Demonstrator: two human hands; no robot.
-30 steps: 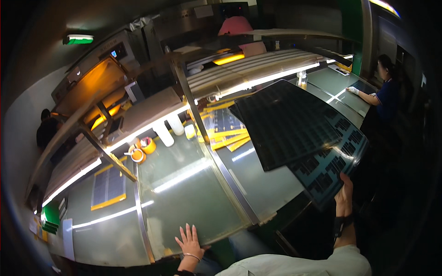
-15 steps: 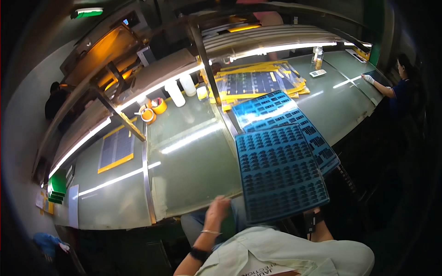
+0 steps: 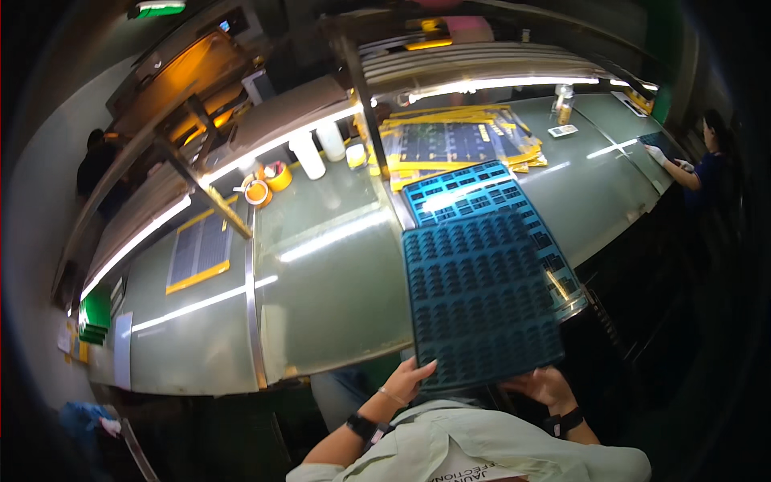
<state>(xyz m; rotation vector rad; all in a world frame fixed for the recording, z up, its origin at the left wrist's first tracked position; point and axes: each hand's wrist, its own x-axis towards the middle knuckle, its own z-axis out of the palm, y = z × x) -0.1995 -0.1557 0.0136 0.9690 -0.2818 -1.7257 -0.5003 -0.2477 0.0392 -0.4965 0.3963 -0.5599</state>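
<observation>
A flat blue panel [image 3: 483, 301] with rows of small dark shapes is held tilted in front of me. My left hand [image 3: 409, 379] grips its lower left corner, thumb on the upper face. At the near edge, towards the right, my right hand [image 3: 549, 389] holds the panel from below, its fingers partly hidden under it. Behind and partly covered by this panel lies a second blue panel [image 3: 510, 189] with dark rectangles, resting on the table and reaching past its front edge.
Yellow-edged dark sheets [image 3: 438, 145] are piled at the back of the glass-topped table [image 3: 329, 301]. Another sheet [image 3: 201, 251] lies left. White rolls [image 3: 307, 155] and orange tape rolls [image 3: 257, 193] stand below the lit shelf. A gloved co-worker [image 3: 703, 173] sits far right.
My left hand has come up to the front panel's lower left corner and taken hold. The panel has shifted slightly left, and my right hand now shows at its near edge.
</observation>
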